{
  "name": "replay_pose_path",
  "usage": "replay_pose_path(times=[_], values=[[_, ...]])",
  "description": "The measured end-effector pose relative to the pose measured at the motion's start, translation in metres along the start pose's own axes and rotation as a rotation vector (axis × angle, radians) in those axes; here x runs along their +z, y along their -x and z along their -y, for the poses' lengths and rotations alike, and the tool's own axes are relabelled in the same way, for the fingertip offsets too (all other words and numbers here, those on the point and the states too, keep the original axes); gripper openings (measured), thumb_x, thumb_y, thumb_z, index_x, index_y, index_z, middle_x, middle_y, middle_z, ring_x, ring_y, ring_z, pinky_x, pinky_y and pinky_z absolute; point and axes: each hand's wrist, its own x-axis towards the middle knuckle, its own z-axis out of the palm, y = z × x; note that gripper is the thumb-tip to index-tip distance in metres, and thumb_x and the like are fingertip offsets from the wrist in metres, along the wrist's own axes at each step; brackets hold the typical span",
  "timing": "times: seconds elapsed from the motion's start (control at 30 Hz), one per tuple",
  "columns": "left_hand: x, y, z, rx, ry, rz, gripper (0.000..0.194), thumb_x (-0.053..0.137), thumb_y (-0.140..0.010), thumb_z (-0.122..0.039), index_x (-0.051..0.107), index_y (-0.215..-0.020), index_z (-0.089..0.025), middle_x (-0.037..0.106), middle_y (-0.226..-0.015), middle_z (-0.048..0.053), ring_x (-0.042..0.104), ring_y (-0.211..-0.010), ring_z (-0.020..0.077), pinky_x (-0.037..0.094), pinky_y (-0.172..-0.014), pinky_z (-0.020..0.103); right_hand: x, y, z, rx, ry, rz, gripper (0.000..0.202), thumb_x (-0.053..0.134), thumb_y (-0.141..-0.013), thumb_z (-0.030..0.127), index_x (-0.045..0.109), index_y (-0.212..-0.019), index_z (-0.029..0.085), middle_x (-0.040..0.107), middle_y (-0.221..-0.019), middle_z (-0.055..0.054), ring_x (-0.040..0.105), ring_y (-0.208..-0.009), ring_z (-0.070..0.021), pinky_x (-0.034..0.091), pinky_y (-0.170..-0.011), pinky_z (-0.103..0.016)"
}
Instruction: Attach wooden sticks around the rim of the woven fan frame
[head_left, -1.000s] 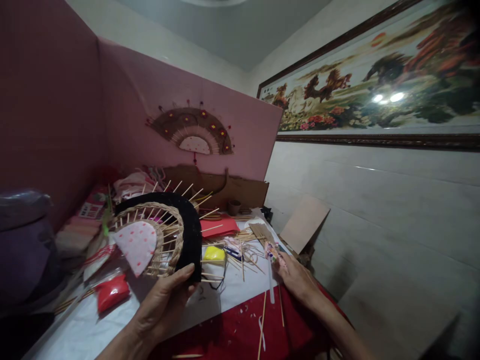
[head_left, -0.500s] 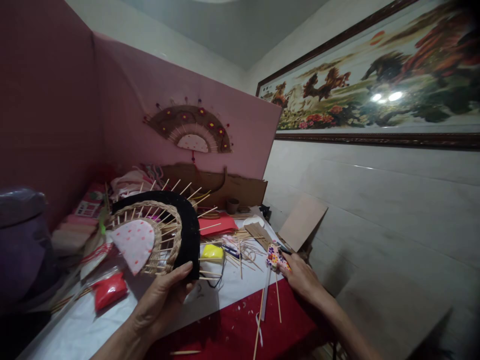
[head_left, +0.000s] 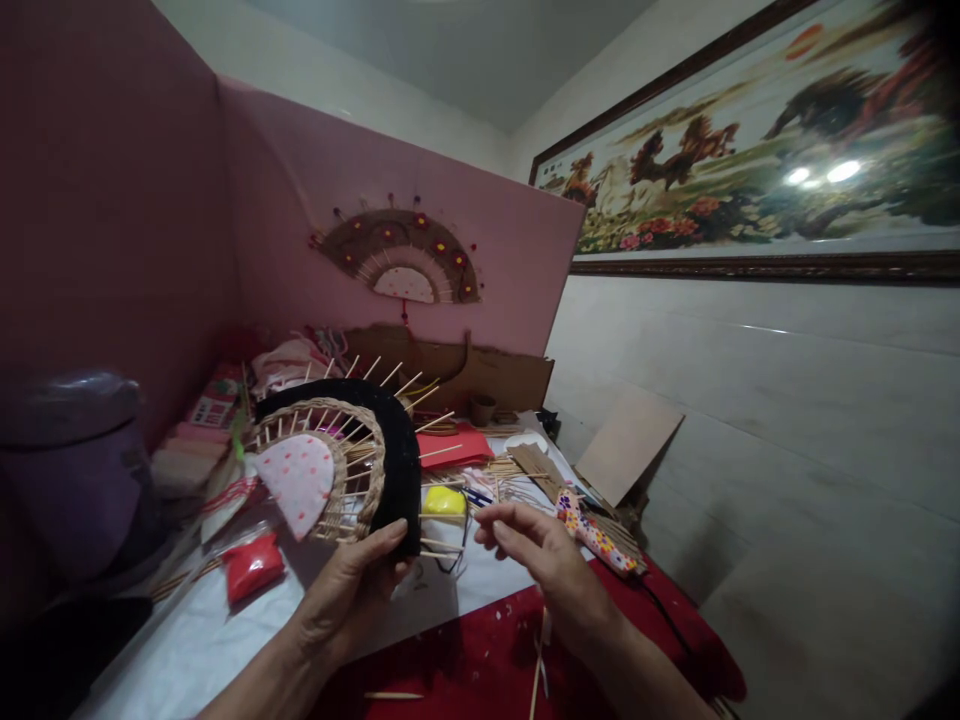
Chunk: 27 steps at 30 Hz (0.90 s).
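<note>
Right hand (head_left: 544, 555) is coming off the patterned tool (head_left: 596, 532), which is now lying on the table (head_left: 225, 640) just beyond it; you're bringing that hand toward the fan (head_left: 345, 465), fingers loosely curled, thumb and forefinger nearly pinched, holding nothing that I can make out; left hand (head_left: 352, 590) is gripping the fan's lower edge, thumb on the black band, tilting it upright over the table; sticks (head_left: 439, 450) are poking out toward the right hand; yellow piece (head_left: 445, 500) is sitting just behind; judging you're switching from tool to hand work on the sticks.
</note>
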Motion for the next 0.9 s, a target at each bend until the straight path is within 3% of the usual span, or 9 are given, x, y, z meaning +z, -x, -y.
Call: replay_pose_path(times=[0.1,0.2,0.27,0.43,0.63,0.77,0.9], values=[[-0.002,0.000,0.001,-0.013,-0.019,0.021,0.012,0.062,-0.067,-0.002,0.066,-0.076,-0.007,0.069,-0.075,0.009,0.062,-0.057,0.0122,0.050,-0.044,0.017,0.016,-0.006,-0.001,-0.015,-0.133,0.036,0.025,0.053,-0.079,0.038,0.058,-0.090,0.016,0.064,-0.081,-0.005,0.055,-0.079,-0.0165,0.038,-0.071,-0.027],[-0.003,0.000,0.002,-0.008,-0.004,0.017,0.014,0.062,-0.067,-0.002,0.067,-0.078,-0.008,0.070,-0.077,0.009,0.063,-0.060,0.0130,0.051,-0.045,0.018,0.026,-0.008,0.001,-0.150,-0.046,-0.118,0.022,0.053,-0.080,0.040,0.056,-0.084,0.018,0.062,-0.082,-0.003,0.054,-0.081,-0.0158,0.036,-0.076,-0.027],[-0.003,-0.001,0.002,-0.009,0.000,0.028,0.014,0.063,-0.067,-0.003,0.067,-0.079,-0.009,0.070,-0.078,0.009,0.063,-0.061,0.0135,0.051,-0.047,0.018,0.030,-0.011,0.002,-0.150,-0.056,-0.175,0.025,0.051,-0.080,0.044,0.054,-0.081,0.019,0.061,-0.082,-0.003,0.054,-0.079,-0.0151,0.037,-0.074,-0.026],[-0.004,-0.002,0.002,-0.021,-0.005,0.019,0.013,0.062,-0.068,-0.002,0.067,-0.077,-0.008,0.070,-0.074,0.008,0.062,-0.059,0.0115,0.050,-0.046,0.017,0.037,-0.018,0.000,0.081,-0.397,-0.057,0.040,0.045,-0.079,0.054,0.049,-0.094,0.017,0.062,-0.083,-0.005,0.057,-0.080,-0.0169,0.039,-0.073,-0.029],[-0.002,0.000,0.001,-0.018,-0.012,0.082,0.014,0.063,-0.067,-0.004,0.067,-0.080,-0.009,0.070,-0.077,0.008,0.063,-0.061,0.0120,0.051,-0.049,0.017,0.041,-0.021,-0.005,0.096,-0.530,0.023,0.048,0.042,-0.079,0.058,0.048,-0.100,0.015,0.063,-0.090,-0.009,0.059,-0.083,-0.0181,0.040,-0.073,-0.030],[-0.002,0.000,0.001,-0.001,-0.003,0.040,0.014,0.063,-0.066,-0.003,0.066,-0.079,-0.009,0.070,-0.076,0.007,0.064,-0.062,0.0131,0.051,-0.049,0.018,0.022,-0.032,-0.011,0.049,-0.321,-0.046,0.044,0.036,-0.083,0.054,0.047,-0.102,0.015,0.064,-0.091,-0.010,0.059,-0.086,-0.0192,0.041,-0.072,-0.031],[-0.002,0.000,0.001,0.009,0.015,-0.016,0.014,0.064,-0.064,-0.001,0.065,-0.076,-0.009,0.069,-0.072,0.006,0.062,-0.056,0.0117,0.049,-0.043,0.017,-0.025,-0.057,-0.022,-0.201,0.324,-0.310,0.030,0.047,-0.079,0.044,0.056,-0.088,0.017,0.064,-0.083,-0.007,0.057,-0.080,-0.0192,0.040,-0.069,-0.029]])
